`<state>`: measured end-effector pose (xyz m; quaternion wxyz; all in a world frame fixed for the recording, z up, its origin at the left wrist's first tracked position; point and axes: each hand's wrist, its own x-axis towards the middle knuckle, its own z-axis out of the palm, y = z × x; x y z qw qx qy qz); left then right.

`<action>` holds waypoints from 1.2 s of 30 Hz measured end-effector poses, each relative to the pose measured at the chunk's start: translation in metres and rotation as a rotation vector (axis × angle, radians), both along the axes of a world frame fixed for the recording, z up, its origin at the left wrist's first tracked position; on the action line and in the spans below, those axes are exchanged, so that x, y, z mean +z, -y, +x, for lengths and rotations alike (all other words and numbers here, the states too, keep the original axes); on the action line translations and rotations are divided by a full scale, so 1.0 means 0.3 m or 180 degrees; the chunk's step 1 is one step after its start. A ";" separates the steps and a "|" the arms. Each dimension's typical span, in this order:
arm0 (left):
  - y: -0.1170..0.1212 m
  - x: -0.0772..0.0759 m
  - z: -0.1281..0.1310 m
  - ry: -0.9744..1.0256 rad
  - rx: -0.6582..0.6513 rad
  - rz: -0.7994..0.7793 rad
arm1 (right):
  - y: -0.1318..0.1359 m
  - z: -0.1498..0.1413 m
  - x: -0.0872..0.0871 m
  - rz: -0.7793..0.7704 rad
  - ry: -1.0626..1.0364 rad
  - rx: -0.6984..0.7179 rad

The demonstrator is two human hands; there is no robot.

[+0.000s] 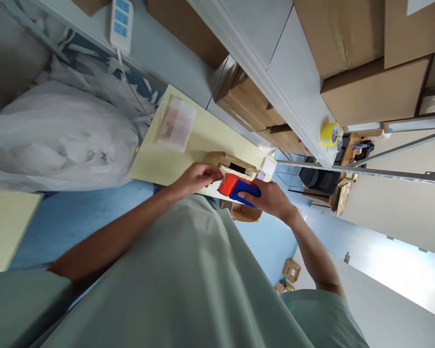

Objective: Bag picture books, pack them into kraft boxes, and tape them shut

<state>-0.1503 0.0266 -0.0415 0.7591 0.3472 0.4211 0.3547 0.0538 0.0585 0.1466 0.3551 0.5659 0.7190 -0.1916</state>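
Observation:
My right hand (271, 197) is wrapped round the blue body of a red-and-blue tape dispenser (229, 184), whose red end points left. Close to that red end is my left hand (202, 177), its fingers curled and pinched together; whatever lies between the fingertips is too small to make out. Just beyond both hands a small cardboard box (223, 159) rests on the pale yellow table (203, 128), with a dark opening or patch on its near side. A pinkish packet in clear plastic (176, 124) lies further left on the same table.
A large white plastic bag (61, 140) bulges at the left. Above the table runs a shelf (293, 63) with large cartons (342, 34) and yellow tape rolls (329, 134). A power strip (122, 24) trails its cord near the bag. Brown cartons (250, 99) stand behind the table.

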 end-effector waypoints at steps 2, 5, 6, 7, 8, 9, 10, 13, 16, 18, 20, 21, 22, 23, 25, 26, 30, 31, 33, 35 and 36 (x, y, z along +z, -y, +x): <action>0.031 -0.033 0.016 -0.0021 -0.0079 -0.0141 | -0.011 -0.006 0.016 -0.0265 0.0080 -0.0047; 0.042 -0.117 -0.009 -0.0128 0.0195 -0.0348 | -0.040 0.031 0.069 -0.0513 0.0211 -0.0138; 0.036 -0.156 -0.028 -0.0181 0.0390 -0.0440 | -0.053 0.052 0.092 -0.0526 0.0257 -0.0203; 0.027 -0.198 -0.049 -0.0227 0.0560 -0.0512 | -0.068 0.075 0.116 -0.0498 0.0298 -0.0285; 0.015 -0.242 -0.067 -0.0273 0.0646 -0.0576 | -0.082 0.094 0.138 -0.0459 0.0312 -0.0381; 0.002 -0.284 -0.081 -0.0296 0.0684 -0.0607 | -0.097 0.108 0.158 -0.0420 0.0286 -0.0468; -0.012 -0.321 -0.086 -0.0304 0.0699 -0.0612 | -0.112 0.114 0.175 -0.0360 0.0249 -0.0541; -0.054 -0.398 -0.049 -0.0288 0.0734 -0.0631 | -0.149 0.079 0.198 -0.0106 0.0060 -0.0643; -0.092 -0.426 0.034 -0.0191 0.0735 -0.0797 | -0.176 -0.003 0.187 0.0165 -0.0019 -0.0568; -0.110 -0.436 0.085 -0.0148 0.0767 -0.0950 | -0.190 -0.049 0.170 0.0287 0.0002 -0.0412; -0.121 -0.448 0.123 -0.0177 0.0832 -0.1076 | -0.200 -0.076 0.153 0.0372 0.0046 -0.0254; -0.123 -0.455 0.138 -0.0213 0.0862 -0.1115 | -0.204 -0.082 0.146 0.0391 0.0071 -0.0201; -0.124 -0.464 0.151 -0.0261 0.0883 -0.1133 | -0.206 -0.086 0.140 0.0402 0.0101 -0.0171; -0.125 -0.472 0.163 -0.0322 0.0901 -0.1136 | -0.208 -0.088 0.136 0.0401 0.0131 -0.0159; -0.127 -0.489 0.186 -0.0451 0.0947 -0.1105 | -0.209 -0.092 0.131 0.0396 0.0192 -0.0145; -0.129 -0.496 0.199 -0.0502 0.0980 -0.1075 | -0.208 -0.096 0.130 0.0397 0.0219 -0.0137; -0.134 -0.516 0.250 -0.0620 0.1065 -0.0971 | -0.199 -0.121 0.122 0.0402 0.0313 -0.0119; -0.132 -0.519 0.260 -0.0656 0.1040 -0.0949 | -0.195 -0.127 0.120 0.0392 0.0330 -0.0120; -0.122 -0.528 0.275 -0.0785 0.0955 -0.0864 | -0.189 -0.138 0.116 0.0364 0.0366 -0.0116; -0.105 -0.538 0.278 -0.1020 0.0865 -0.0735 | -0.182 -0.144 0.116 0.0309 0.0401 -0.0111; -0.093 -0.542 0.276 -0.1174 0.0845 -0.0670 | -0.180 -0.144 0.117 0.0276 0.0415 -0.0105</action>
